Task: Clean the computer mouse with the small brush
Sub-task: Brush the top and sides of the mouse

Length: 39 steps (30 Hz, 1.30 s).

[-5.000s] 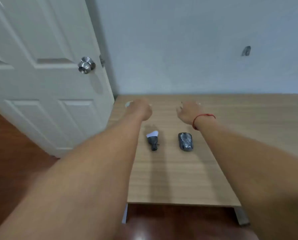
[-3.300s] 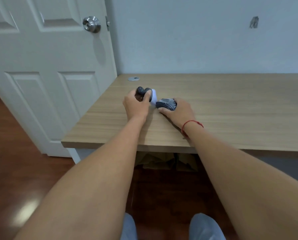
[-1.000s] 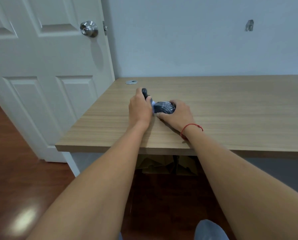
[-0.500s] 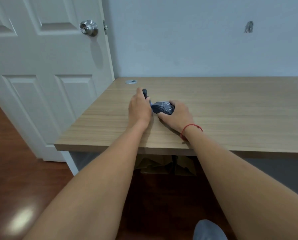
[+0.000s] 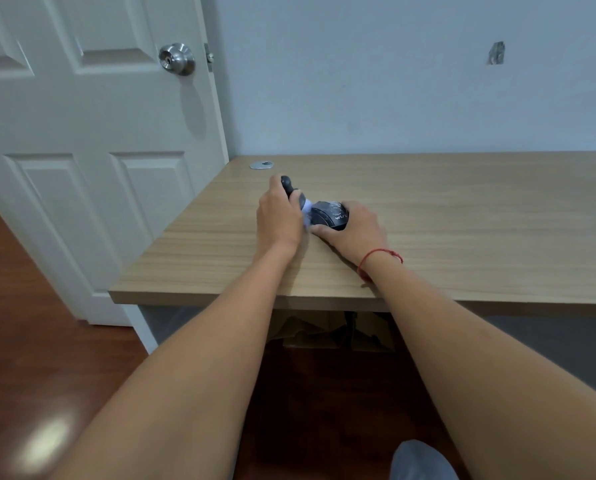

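A dark grey computer mouse (image 5: 329, 216) lies on the wooden desk (image 5: 463, 209), a little in from the front edge. My right hand (image 5: 353, 233) grips it from the right and near side, a red string around the wrist. My left hand (image 5: 279, 220) is closed on a small brush (image 5: 291, 188) with a dark knobbed handle. Its white bristles (image 5: 307, 211) touch the left end of the mouse. Most of the brush handle is hidden inside my fist.
A white panelled door (image 5: 82, 133) with a metal knob (image 5: 177, 58) stands left of the desk. A round metal grommet cover (image 5: 262, 164) lies at the desk's back left corner. Cardboard boxes (image 5: 324, 330) sit under the desk on the dark wood floor.
Five seconds ago both hands were empty and brush and mouse lay apart on the desk. Since then the hands took them. In the last second the brush handle shifted slightly against the mouse.
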Available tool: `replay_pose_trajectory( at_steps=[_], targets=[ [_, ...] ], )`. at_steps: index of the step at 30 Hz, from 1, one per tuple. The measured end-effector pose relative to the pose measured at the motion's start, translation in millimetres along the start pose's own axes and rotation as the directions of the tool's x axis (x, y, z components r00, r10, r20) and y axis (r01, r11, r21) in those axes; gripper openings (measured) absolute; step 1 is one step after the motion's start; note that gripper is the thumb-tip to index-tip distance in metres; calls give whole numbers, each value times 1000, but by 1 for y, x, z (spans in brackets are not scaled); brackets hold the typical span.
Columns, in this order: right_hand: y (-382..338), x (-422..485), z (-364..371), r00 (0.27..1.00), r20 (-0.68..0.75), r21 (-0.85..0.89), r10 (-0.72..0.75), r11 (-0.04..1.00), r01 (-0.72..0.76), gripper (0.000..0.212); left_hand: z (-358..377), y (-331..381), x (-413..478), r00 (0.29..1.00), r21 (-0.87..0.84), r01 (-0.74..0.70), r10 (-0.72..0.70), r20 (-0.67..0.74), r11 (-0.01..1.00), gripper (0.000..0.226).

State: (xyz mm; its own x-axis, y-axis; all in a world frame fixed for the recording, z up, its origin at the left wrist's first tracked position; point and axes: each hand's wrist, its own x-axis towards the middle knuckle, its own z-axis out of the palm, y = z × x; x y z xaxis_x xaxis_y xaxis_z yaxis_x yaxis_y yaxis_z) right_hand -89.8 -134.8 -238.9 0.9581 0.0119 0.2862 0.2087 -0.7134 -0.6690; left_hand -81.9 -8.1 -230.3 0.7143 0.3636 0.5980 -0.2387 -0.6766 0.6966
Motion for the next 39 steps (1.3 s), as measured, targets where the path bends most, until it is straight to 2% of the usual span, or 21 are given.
replay_pose_trajectory(
  at_steps=[3, 5, 7, 11, 13, 15, 18, 21, 23, 27, 30, 34, 39],
  targets=[
    [1, 1, 1, 1000, 5, -17, 9, 1000, -9, 54, -2, 7, -3, 995, -107, -97, 94, -34, 990, 28],
    [1, 1, 1, 1000, 8, -10, 13, 1000, -13, 51, 0, 9, -5, 986, -140, -160, 164, 20, 977, 28],
    [0, 0, 0, 1000, 6, 4, 8, 1000, -8, 48, 2, 5, -4, 986, -81, -140, 146, 73, 987, 24],
    [-2, -2, -1, 1000, 17, 32, -1, 999, 0, 43, 4, -3, 0, 999, 49, -26, 24, 49, 998, 15],
    [-2, -2, -1, 1000, 7, 32, 12, 999, -12, 27, 3, 0, 0, 998, 3, -56, 56, 16, 998, 21],
    [-1, -1, 0, 1000, -4, 30, 25, 999, -25, 21, 2, 6, -2, 994, -104, -109, 108, -14, 989, 28],
    [-2, -1, 0, 1000, -5, 23, 27, 999, -27, 22, 2, 5, -2, 992, -109, -115, 120, 39, 987, 26],
    [-2, -1, -2, 1000, -4, 26, 14, 1000, -14, 29, 4, -3, 1, 999, -18, -7, 7, 35, 1000, 19],
    [-2, -2, -2, 1000, -11, 22, 6, 1000, -6, 33, 3, -3, 1, 1000, -3, 27, -27, 16, 1000, 22],
    [-1, -1, 0, 1000, -13, 15, 9, 1000, -9, 34, 0, 6, -2, 998, -153, -64, 67, 18, 986, 39],
    [0, 0, 1, 1000, -8, 39, 20, 999, -20, 40, 2, 4, -1, 995, -132, -74, 81, 50, 988, 36],
    [1, 0, 0, 1000, -7, 35, 12, 999, -12, 48, 2, -2, 1, 1000, -35, 0, 1, 24, 999, 36],
    [1, 0, 2, 999, -27, 48, 27, 999, -26, 40, 0, 8, -3, 996, -201, -86, 89, 9, 976, 31]
  ],
)
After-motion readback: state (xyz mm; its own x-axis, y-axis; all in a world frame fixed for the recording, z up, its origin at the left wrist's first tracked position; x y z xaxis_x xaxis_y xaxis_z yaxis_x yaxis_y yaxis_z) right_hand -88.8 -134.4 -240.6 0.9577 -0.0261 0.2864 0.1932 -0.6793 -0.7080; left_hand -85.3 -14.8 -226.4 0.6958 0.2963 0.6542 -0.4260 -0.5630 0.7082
